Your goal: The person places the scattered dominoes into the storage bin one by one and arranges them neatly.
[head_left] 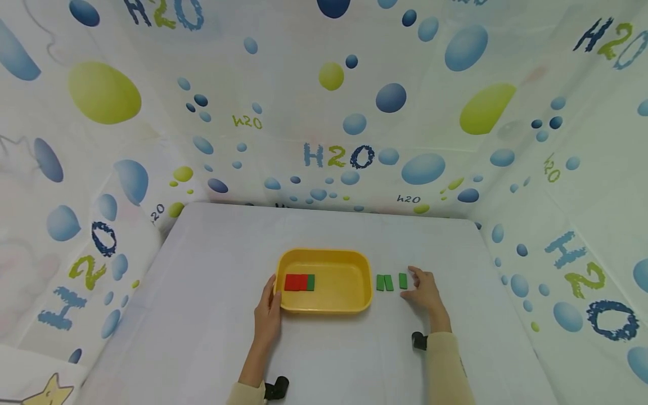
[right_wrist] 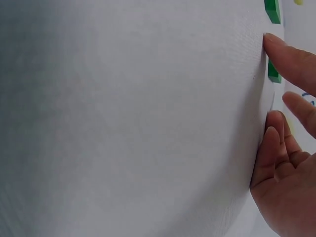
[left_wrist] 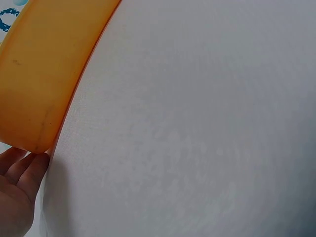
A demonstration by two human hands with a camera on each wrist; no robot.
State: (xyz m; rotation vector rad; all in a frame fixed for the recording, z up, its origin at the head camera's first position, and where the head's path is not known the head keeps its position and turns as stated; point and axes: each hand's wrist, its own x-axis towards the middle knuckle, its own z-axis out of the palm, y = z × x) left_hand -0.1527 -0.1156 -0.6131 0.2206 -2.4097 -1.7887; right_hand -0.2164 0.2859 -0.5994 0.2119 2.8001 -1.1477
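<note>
Far left of the frame, a yellow star is being shown in the bottom corner, below a spotted backdrop that is being printed over with blue and green dots and "H2O" lettering. At lower centre-left, a pale left sleeve and a black wrist device are being worn. Above them, the left end of a yellow tray is being touched by the left hand; fingertips are being seen against the tray's corner in the left wrist view (whether the rim is also being pinched cannot be told).

The tray is being supported by a white tabletop, at centre of the frame. In its left half, red pieces are being laid in a row, a green tile being butted against their right edge.

Just right of the tray, two green tiles are being kept close together, the second slightly tilted. Farther right, a single green tile is being bracketed by the right hand: thumb below, finger above, a wide gap being held, nothing being gripped. Lower right, a pale right sleeve and a second black device are being worn.
</note>
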